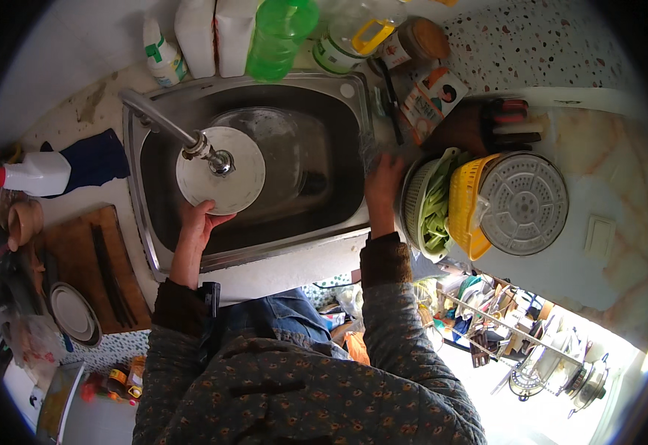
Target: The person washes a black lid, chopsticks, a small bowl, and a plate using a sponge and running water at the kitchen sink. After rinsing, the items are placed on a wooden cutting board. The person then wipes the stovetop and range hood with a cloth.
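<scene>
My left hand [200,219] grips the near rim of a round white plate [240,189], thumb on top, under the metal faucet [165,119] at the left of the stainless steel sink [257,245]. Another round, clear or shiny dish [285,128] lies in the basin behind the plate. Over the counter just past the sink's right rim is my right hand [384,177], blurred; its fingers point away from me, and whether it holds anything does not show. Beside it stands a green colander [415,194] with green vegetables [438,214], next to a yellow basket [463,194] and a perforated metal steamer plate [524,203].
Behind the sink stand a green bottle [282,39], a clear jug with a yellow handle [340,47] and a lidded jar [413,44]. A wooden cutting board [82,245] with dark chopsticks and a white spray bottle [37,173] lie left. Knife handles [516,125] show right.
</scene>
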A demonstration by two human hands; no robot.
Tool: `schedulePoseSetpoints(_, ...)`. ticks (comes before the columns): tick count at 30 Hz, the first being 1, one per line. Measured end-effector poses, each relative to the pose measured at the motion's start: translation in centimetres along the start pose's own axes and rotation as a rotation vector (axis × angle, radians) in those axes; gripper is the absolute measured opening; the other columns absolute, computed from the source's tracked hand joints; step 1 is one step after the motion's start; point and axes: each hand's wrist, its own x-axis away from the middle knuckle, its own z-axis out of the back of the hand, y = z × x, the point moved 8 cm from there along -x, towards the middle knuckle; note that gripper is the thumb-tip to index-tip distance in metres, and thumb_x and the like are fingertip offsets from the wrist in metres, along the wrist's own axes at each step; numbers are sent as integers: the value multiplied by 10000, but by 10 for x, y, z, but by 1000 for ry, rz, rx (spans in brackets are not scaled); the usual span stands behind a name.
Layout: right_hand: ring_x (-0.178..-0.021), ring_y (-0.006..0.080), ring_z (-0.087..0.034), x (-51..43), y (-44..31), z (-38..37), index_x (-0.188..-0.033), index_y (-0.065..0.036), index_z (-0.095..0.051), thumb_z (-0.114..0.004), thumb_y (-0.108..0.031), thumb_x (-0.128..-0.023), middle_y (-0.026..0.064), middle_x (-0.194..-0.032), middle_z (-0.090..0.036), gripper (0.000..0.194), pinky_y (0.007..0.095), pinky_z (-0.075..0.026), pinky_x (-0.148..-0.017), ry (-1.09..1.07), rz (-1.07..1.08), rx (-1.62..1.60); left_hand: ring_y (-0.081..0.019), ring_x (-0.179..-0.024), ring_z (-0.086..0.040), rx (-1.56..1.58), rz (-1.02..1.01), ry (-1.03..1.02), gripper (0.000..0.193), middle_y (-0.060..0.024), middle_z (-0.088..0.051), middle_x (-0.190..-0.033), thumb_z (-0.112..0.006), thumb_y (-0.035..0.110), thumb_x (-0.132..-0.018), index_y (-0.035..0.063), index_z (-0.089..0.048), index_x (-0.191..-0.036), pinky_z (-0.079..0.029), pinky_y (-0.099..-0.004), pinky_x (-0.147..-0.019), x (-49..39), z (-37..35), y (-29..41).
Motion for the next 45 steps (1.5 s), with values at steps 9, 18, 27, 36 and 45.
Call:
schedulePoseSetpoints(9,-1006,405,-610,24,19,-10,-1295,-92,-484,-643,-111,-736,258,-1137,-581,581,444,-501,-852,-225,-170,-70,-399,-1010,-621,4,37,-17,553,-224,-538,-1211,-527,0,-774,-43,-393,-1309,-600,-528,-745,-3,12,-14)
schedulePoseSetpoints(18,-1230,374,-460,128,-207,-49,-1161,-69,-597,-615,-125,-788,226,-1315,-471,377,475,-386,-1002,-277,696,-352,-399,-1016,-616,84,-9,-50,478,-213,-556,-1178,-495,-31,-782,-51,-440,-1257,-594,-545,-747,-2,1,-14)
schedulePoseSetpoints(27,-1264,385,-420,118,-279,-128,-1278,-9,-454,-551,-116,-835,236,-1360,-437,465,511,-318,-1036,-807,937,-577,-355,-846,-643,110,216,-232,238,-154,-566,-906,-509,-23,-767,-88,-522,-995,-597,-552,-693,19,-10,-30)
schedulePoseSetpoints(36,-1038,346,-616,51,-265,-147,-1292,-27,-489,-598,-281,-882,253,-1122,-609,494,451,-501,-826,-623,593,-193,-374,-997,-623,-157,-53,-171,531,-213,-559,-1165,-472,-5,-739,-65,-439,-1266,-610,-501,-697,16,6,9)
schedulePoseSetpoints(45,-1016,247,-583,151,-229,-210,-1214,-21,-557,-701,-254,-830,99,-1127,-608,471,421,-487,-864,-1227,-741,-1737,-180,-873,-634,-211,-401,249,360,-60,-651,-962,-607,72,-820,-23,-572,-1165,-518,-315,-714,-23,27,-19)
